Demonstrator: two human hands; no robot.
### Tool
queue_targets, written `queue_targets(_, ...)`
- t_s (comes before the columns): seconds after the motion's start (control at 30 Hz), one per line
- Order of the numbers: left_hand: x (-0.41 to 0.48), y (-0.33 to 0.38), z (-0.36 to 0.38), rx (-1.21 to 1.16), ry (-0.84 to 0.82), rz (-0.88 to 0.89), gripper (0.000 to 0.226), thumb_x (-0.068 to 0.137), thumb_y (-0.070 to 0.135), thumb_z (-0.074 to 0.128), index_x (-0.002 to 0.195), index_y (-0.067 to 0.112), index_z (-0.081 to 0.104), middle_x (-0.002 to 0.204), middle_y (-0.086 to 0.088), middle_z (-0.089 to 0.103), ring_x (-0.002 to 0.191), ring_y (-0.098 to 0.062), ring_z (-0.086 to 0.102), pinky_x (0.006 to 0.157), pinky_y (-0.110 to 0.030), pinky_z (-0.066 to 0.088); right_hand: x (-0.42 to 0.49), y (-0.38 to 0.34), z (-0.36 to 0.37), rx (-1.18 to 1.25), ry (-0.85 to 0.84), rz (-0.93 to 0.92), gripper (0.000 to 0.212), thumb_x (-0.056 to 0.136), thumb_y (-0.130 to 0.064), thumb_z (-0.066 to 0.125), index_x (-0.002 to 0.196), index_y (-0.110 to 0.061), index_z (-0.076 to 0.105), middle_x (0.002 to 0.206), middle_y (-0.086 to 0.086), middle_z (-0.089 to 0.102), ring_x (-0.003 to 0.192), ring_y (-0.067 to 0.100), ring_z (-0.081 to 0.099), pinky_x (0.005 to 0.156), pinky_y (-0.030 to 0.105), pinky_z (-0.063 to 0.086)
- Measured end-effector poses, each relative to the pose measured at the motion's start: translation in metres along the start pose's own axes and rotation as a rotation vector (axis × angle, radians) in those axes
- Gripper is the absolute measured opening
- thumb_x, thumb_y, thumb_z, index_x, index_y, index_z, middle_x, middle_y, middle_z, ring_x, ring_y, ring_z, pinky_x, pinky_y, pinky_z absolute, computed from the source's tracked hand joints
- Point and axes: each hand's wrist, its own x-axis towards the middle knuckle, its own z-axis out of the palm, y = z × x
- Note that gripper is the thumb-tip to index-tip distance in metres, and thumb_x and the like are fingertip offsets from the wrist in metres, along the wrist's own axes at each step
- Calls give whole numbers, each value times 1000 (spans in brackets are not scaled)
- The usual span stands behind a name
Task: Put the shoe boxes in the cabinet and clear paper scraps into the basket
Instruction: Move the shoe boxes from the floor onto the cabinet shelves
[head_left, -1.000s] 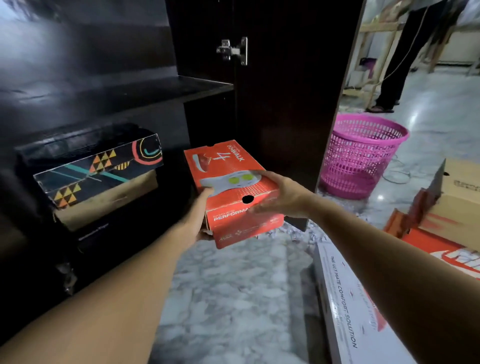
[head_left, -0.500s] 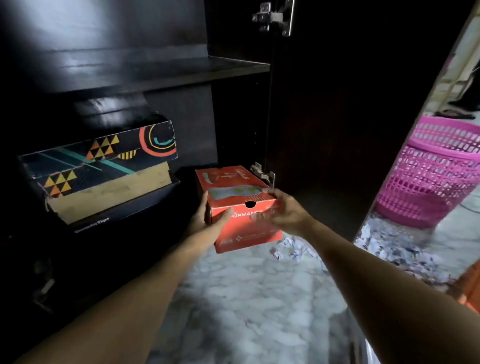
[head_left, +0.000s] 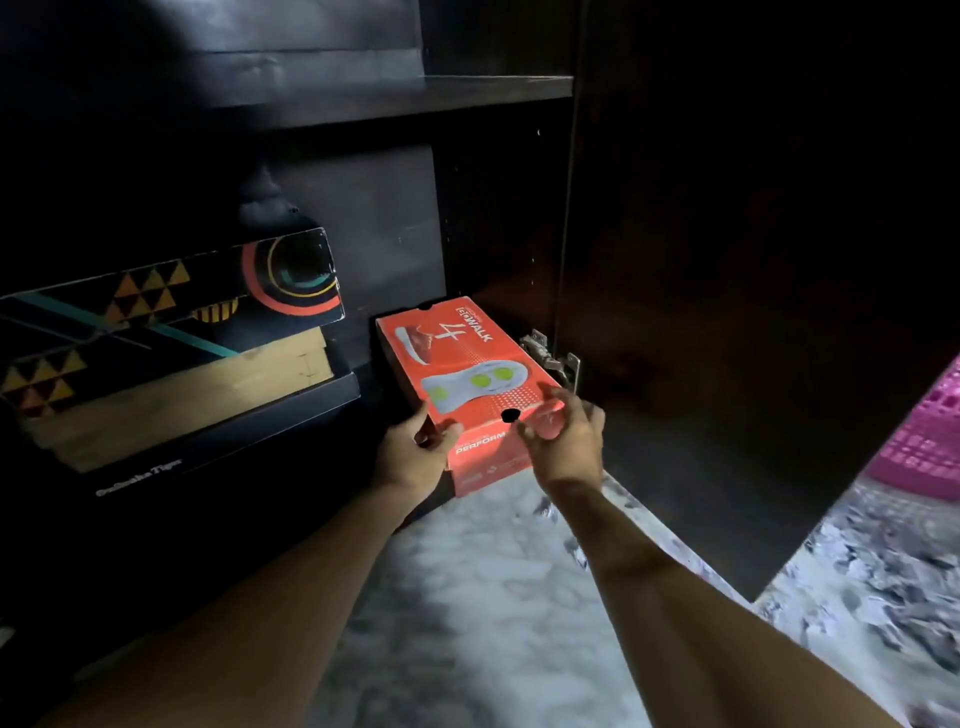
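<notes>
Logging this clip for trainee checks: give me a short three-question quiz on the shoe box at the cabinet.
1. True or false: the orange shoe box rests on top of the patterned box.
2. What stands at the right edge of view? A) pink basket B) blue bucket C) open drawer
3. Where do the paper scraps lie?
Key: 1 false, it sits beside it. 2 A. 3 On the floor, beyond the cabinet door, near the basket.
</notes>
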Motion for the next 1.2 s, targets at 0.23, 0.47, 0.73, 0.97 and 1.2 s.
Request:
queue_targets(0.23, 27, 10, 8, 87, 118, 36, 51, 90, 23, 67, 136, 6, 52, 128, -16, 62, 118, -31, 60, 95, -35, 48, 18, 1, 44, 73, -235, 149, 68, 83, -20, 74, 141, -25, 39, 132, 6, 48, 122, 28, 55, 104, 45, 48)
queue_targets(0.47, 41, 12, 2, 84, 73, -28, 48, 92, 17, 64, 136, 0, 52, 134, -20, 58, 122, -28, 57, 91, -23, 42, 36, -16, 48, 51, -385, 170, 61, 83, -21, 73, 137, -20, 45, 125, 10, 58, 114, 28, 60, 102, 40, 49)
queue_targets(0.73, 30, 28, 9, 155, 64, -37, 32, 90, 26, 64, 117, 11, 66, 113, -10, 70, 107, -30, 66, 92, -37, 53, 30, -15, 21, 0, -329, 139, 54, 91, -23, 64, 143, -25, 48, 128, 5, 64, 115, 27, 63, 102, 41, 49)
queue_targets(0.97, -5, 60, 10, 233, -41, 31, 44, 92, 28, 63, 130, 7, 56, 132, -9, 58, 123, -27, 55, 96, -28, 41, -7, -23, -34, -209, -215, 11, 41, 91, -26, 57, 132, -25, 59, 120, 3, 70, 112, 24, 65, 99, 41, 51)
queue_targets(1.2, -78, 80, 28, 349, -185, 355, 13, 90, 29, 61, 102, 24, 66, 105, -5, 67, 101, -24, 64, 93, -39, 50, -100, -45, -126, -464, -48, -8, 38, 94, -30, 47, 131, -30, 57, 130, 0, 62, 116, 23, 60, 99, 40, 48)
